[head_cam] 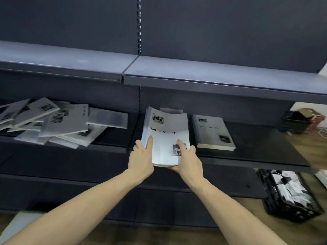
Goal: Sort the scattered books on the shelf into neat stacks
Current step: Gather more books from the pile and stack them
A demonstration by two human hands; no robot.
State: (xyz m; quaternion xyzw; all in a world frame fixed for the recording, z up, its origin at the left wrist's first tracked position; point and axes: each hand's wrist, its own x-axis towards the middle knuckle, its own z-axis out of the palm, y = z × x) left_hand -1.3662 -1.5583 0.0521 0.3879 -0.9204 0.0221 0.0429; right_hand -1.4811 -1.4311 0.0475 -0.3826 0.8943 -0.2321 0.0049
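Observation:
A white book (166, 138) with a black title and small photos on its cover sits at the front of the dark middle shelf (265, 147), its far end curling upward. My left hand (141, 156) grips its left edge, thumb on the cover. My right hand (189, 160) holds the near right corner, thumb on top and fingers beneath. A neat stack of the same white books (214, 133) lies just to the right. A scattered heap of white books (53, 124) covers the shelf's left section.
An upper grey shelf (194, 71) overhangs the books. A black crate (290, 195) of papers stands on the wooden floor at lower right. Another dark crate with a cardboard box (300, 121) sits beyond the shelf's right end. A slotted upright (139, 25) divides the bays.

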